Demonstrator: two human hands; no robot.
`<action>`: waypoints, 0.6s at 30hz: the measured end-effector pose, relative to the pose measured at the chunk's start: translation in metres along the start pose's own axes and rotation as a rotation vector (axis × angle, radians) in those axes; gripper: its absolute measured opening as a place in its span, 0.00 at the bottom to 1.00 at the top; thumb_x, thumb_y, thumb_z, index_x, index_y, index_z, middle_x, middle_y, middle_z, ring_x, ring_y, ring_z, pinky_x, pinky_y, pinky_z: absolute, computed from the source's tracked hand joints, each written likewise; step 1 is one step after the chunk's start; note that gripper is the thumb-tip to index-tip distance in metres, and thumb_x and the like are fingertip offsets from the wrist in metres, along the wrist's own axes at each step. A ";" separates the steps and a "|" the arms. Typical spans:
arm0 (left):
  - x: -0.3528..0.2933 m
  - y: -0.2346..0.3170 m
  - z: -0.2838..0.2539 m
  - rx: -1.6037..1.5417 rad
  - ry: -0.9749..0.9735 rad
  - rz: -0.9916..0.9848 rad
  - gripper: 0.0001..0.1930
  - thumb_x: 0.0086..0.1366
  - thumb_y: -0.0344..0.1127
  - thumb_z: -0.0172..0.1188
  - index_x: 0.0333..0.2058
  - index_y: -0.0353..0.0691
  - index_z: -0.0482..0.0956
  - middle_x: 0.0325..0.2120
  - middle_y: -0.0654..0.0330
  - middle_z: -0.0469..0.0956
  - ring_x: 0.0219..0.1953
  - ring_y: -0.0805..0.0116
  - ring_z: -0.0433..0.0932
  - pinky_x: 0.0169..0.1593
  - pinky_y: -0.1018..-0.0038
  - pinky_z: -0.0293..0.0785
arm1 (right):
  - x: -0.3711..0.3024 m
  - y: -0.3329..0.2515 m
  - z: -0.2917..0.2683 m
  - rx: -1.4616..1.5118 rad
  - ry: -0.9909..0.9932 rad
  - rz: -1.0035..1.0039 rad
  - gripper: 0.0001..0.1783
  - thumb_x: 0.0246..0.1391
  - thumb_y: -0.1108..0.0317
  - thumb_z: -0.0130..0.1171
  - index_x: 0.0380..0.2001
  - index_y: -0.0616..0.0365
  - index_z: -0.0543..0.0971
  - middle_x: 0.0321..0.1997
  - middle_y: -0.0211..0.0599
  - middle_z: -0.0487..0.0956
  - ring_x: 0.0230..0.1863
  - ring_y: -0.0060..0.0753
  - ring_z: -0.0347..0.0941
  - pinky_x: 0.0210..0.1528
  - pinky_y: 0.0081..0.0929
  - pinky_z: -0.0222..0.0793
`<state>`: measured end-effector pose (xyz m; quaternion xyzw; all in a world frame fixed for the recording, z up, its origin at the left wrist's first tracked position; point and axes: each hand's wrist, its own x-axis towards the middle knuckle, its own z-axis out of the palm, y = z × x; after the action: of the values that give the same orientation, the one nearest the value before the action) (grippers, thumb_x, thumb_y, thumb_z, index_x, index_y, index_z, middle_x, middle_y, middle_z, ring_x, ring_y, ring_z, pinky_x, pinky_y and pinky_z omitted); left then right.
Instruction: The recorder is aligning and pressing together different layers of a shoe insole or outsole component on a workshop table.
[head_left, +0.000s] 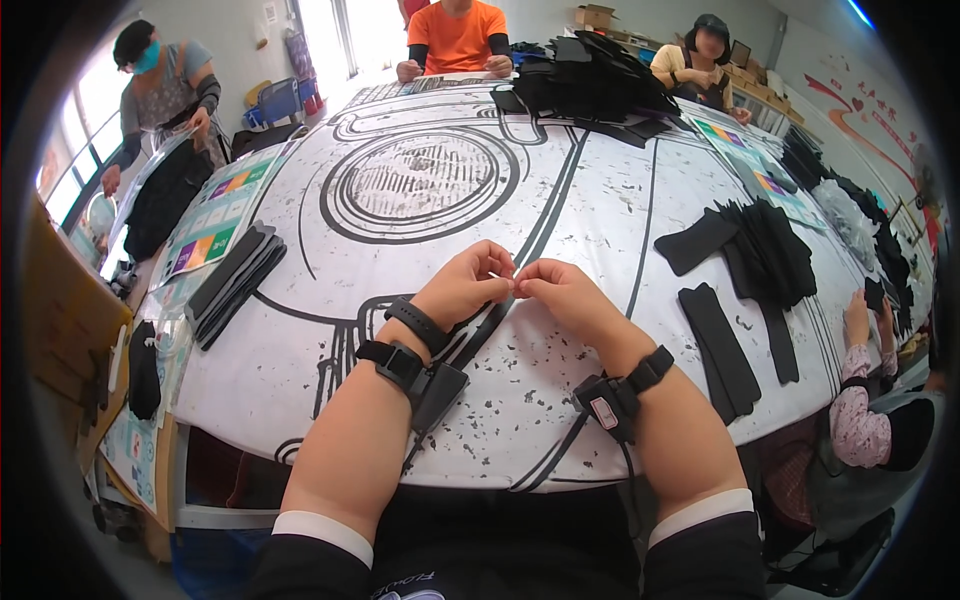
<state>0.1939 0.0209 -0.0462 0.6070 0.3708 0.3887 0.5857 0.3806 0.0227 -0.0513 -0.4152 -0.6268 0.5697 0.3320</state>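
My left hand and my right hand meet fingertip to fingertip above the middle of the table. Both are closed in a pinch; whatever they hold, if anything, is too small to make out. To the right of my right hand lies a flat black sock, apart from it. Beyond that, a fanned pile of black socks rests on the cloth. A neat stack of dark socks lies to the left of my left hand.
A printed white cloth with dark specks covers the table. A large black heap of socks sits at the far side. Co-workers are around the table, one in an orange shirt opposite. Close on the right, another person's hands hold black fabric.
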 end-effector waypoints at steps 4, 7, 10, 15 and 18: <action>0.000 -0.002 -0.001 -0.040 0.000 -0.017 0.10 0.55 0.26 0.55 0.36 0.38 0.66 0.29 0.61 0.71 0.27 0.78 0.69 0.31 0.84 0.66 | 0.001 0.001 0.000 0.027 -0.007 0.016 0.10 0.52 0.66 0.52 0.35 0.60 0.75 0.35 0.31 0.77 0.37 0.19 0.69 0.41 0.17 0.63; 0.000 -0.001 0.000 -0.049 0.012 -0.026 0.11 0.56 0.26 0.55 0.37 0.39 0.64 0.28 0.61 0.70 0.24 0.79 0.68 0.28 0.85 0.65 | 0.001 0.002 0.001 0.033 -0.012 -0.002 0.10 0.51 0.66 0.53 0.35 0.59 0.75 0.35 0.31 0.77 0.37 0.19 0.68 0.40 0.17 0.63; -0.002 0.001 0.001 -0.032 0.031 -0.032 0.12 0.56 0.25 0.54 0.38 0.39 0.62 0.28 0.61 0.69 0.21 0.79 0.67 0.24 0.86 0.63 | 0.000 0.001 0.001 0.033 -0.012 -0.006 0.10 0.52 0.66 0.53 0.35 0.60 0.75 0.36 0.30 0.77 0.37 0.19 0.68 0.40 0.17 0.63; -0.002 0.003 0.004 -0.030 0.062 -0.032 0.12 0.57 0.25 0.53 0.38 0.39 0.61 0.29 0.61 0.68 0.18 0.80 0.64 0.21 0.86 0.61 | 0.001 0.001 0.001 0.006 0.004 0.003 0.12 0.52 0.65 0.53 0.38 0.60 0.76 0.35 0.30 0.76 0.38 0.19 0.69 0.41 0.18 0.63; -0.002 0.003 0.003 -0.035 0.084 -0.035 0.12 0.57 0.25 0.53 0.37 0.39 0.60 0.30 0.61 0.67 0.18 0.80 0.64 0.20 0.86 0.61 | -0.001 -0.003 0.002 0.001 -0.004 0.001 0.13 0.51 0.65 0.53 0.39 0.60 0.76 0.36 0.30 0.76 0.39 0.19 0.69 0.42 0.18 0.62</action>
<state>0.1959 0.0171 -0.0431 0.5732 0.3988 0.4097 0.5870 0.3793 0.0206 -0.0480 -0.4143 -0.6270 0.5709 0.3306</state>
